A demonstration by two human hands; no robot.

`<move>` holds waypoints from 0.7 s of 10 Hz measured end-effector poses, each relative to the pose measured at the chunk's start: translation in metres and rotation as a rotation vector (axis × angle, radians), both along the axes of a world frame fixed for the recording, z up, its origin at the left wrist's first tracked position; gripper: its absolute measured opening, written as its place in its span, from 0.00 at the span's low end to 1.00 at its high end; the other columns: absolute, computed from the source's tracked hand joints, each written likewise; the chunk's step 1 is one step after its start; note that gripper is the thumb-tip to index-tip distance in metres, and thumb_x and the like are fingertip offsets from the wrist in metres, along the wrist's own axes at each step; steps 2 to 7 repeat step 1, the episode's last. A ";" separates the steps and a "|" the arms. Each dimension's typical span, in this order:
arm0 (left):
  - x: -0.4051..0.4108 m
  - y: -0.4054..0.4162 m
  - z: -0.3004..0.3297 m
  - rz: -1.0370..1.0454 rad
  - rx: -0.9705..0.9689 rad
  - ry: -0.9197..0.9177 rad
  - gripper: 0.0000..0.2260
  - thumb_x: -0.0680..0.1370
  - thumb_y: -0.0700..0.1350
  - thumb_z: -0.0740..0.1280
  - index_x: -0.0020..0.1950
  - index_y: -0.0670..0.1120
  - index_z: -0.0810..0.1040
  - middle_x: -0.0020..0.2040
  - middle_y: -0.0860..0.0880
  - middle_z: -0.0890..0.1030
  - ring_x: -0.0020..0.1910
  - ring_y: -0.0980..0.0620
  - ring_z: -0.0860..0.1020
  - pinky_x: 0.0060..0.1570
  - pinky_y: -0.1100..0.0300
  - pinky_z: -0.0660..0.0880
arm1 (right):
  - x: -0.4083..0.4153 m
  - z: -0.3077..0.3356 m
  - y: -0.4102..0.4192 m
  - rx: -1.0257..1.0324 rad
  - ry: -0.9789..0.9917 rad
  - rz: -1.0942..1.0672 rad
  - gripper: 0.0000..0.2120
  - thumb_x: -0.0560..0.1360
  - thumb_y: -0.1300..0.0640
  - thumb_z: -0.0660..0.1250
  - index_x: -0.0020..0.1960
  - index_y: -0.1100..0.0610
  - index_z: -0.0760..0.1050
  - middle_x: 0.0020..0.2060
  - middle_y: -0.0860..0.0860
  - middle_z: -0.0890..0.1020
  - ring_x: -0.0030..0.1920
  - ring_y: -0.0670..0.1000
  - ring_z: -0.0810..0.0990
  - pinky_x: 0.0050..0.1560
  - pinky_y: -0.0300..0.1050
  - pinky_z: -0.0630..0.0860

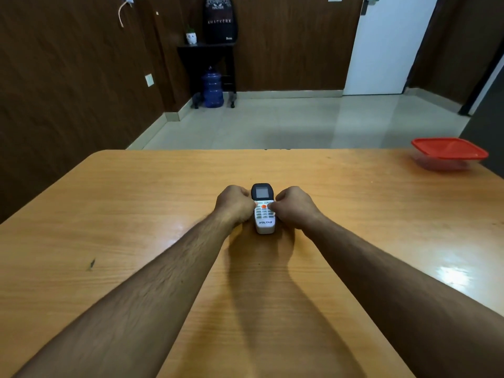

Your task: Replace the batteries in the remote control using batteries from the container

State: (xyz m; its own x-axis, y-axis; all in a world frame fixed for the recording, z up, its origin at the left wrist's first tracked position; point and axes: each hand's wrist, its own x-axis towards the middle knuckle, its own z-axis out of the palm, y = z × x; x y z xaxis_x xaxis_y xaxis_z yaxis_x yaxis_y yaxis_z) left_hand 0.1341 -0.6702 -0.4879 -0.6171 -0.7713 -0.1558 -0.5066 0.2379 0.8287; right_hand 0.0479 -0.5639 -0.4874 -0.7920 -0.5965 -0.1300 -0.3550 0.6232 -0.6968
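Observation:
A white remote control (264, 214) with a black screen end and an orange button lies face up in the middle of the wooden table (136, 214). My left hand (235, 205) grips its left side with curled fingers. My right hand (295, 207) grips its right side, thumb on the keypad near the orange button. A clear plastic container (448, 155) with a red lid, closed, stands at the table's far right edge, well away from both hands. No batteries are visible.
Beyond the table's far edge lies a tiled floor. A dark side table with a backpack (220, 20) and a blue water jug (212, 88) stands against the back wall. A white door (387, 45) is at the back right.

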 end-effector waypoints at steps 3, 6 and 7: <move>0.010 -0.006 0.009 0.046 -0.070 0.009 0.19 0.75 0.37 0.67 0.66 0.42 0.75 0.61 0.41 0.80 0.58 0.43 0.78 0.59 0.48 0.76 | 0.002 0.007 0.008 -0.038 -0.013 -0.019 0.11 0.76 0.55 0.68 0.51 0.62 0.82 0.47 0.56 0.85 0.47 0.55 0.83 0.48 0.55 0.83; 0.010 -0.006 0.009 0.046 -0.070 0.009 0.19 0.75 0.37 0.67 0.66 0.42 0.75 0.61 0.41 0.80 0.58 0.43 0.78 0.59 0.48 0.76 | 0.002 0.007 0.008 -0.038 -0.013 -0.019 0.11 0.76 0.55 0.68 0.51 0.62 0.82 0.47 0.56 0.85 0.47 0.55 0.83 0.48 0.55 0.83; 0.010 -0.006 0.009 0.046 -0.070 0.009 0.19 0.75 0.37 0.67 0.66 0.42 0.75 0.61 0.41 0.80 0.58 0.43 0.78 0.59 0.48 0.76 | 0.002 0.007 0.008 -0.038 -0.013 -0.019 0.11 0.76 0.55 0.68 0.51 0.62 0.82 0.47 0.56 0.85 0.47 0.55 0.83 0.48 0.55 0.83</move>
